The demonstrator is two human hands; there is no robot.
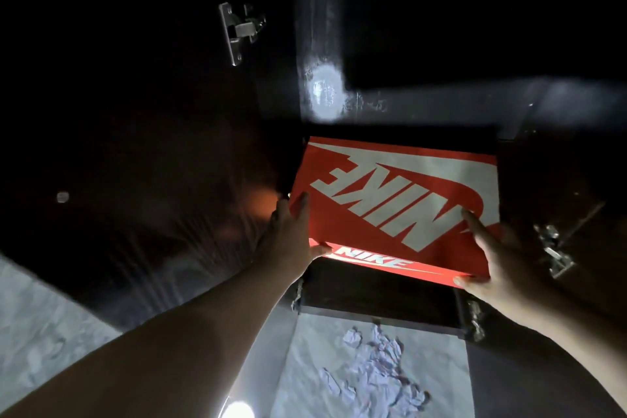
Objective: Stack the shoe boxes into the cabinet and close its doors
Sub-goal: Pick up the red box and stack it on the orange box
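Head view: left hand and right hand are clamped on the near corners of the red rectangular cardboard shoe box with white lettering, thumbs on the lid, fingers at the sides. Judged light, stiff but crushable, lid liable to slip; corner holds suit it. Long axis runs 9 to 3 o'clock, lettering inverted, near face towards 6. It sits partly inside the dark wooden cabinet, door with metal hinge open at 10 o'clock
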